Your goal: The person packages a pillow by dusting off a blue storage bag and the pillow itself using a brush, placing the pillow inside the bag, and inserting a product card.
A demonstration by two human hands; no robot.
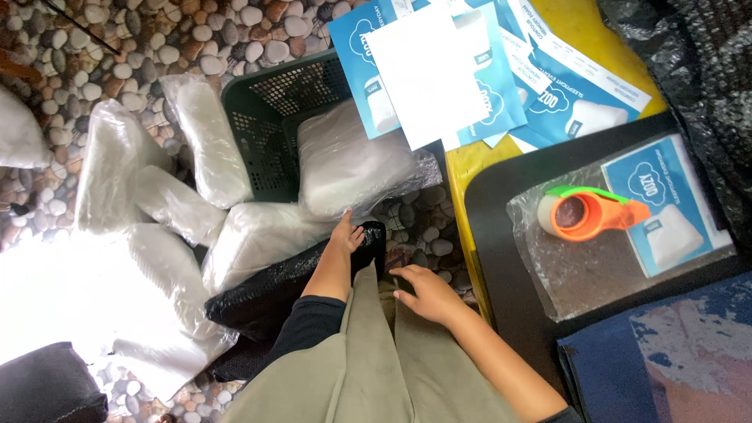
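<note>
I see my left hand (345,235), fingers loosely extended and holding nothing, touching the near edge of the clear-wrapped white pillow (352,164) lying directly ahead half inside the green crate (258,117), while my right hand (427,294) rests open on my lap.

Pebble floor (117,47) — yellow table (583,35) at right, harsh glare lower left.

Glossy plastic-wrapped pillows (345,160); perforated green plastic crate (270,125); rough pebble floor (157,39).
</note>
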